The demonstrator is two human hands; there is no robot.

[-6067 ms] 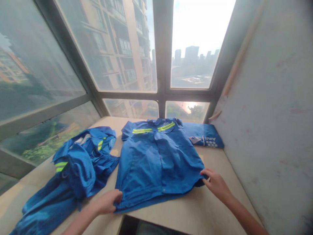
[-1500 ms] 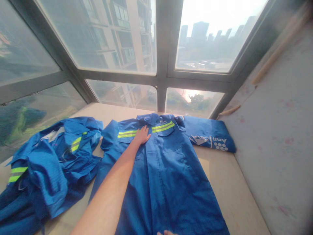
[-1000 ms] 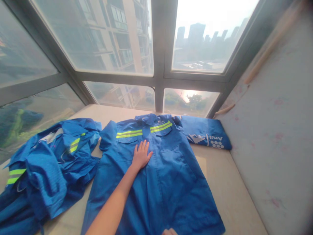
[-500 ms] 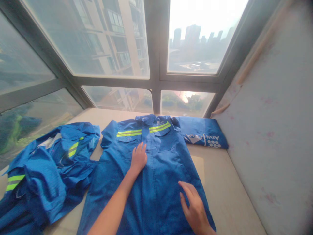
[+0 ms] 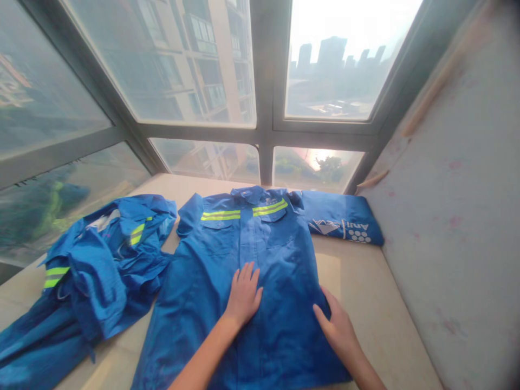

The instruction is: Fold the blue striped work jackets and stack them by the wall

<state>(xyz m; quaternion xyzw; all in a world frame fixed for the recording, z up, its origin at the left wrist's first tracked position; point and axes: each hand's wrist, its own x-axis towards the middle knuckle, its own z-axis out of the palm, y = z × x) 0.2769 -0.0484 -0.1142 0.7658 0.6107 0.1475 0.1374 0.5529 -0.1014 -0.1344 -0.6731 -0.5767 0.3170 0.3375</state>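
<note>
A blue work jacket (image 5: pixel 215 254) with yellow-green reflective bands lies spread front up before me, its collar toward the window. My left hand (image 5: pixel 245 292) rests flat on the jacket's middle, beside the front placket, fingers stretched out. At the jacket's right side edge is my right hand (image 5: pixel 338 325), thumb and fingers apart, touching or just over the cloth. Neither hand grips anything that I can see.
A crumpled pile of blue workwear (image 5: pixel 97 271) with reflective bands lies at the left. Behind the jacket's right shoulder is a folded blue item (image 5: pixel 337 216) with white printing. The pale ledge (image 5: pixel 365 292) ends at windows (image 5: pixel 203 162) and a right-hand wall (image 5: pixel 459 244).
My left hand has slid down the jacket front toward me. My right hand has moved outward to the jacket's right edge. The view has shifted slightly left.
</note>
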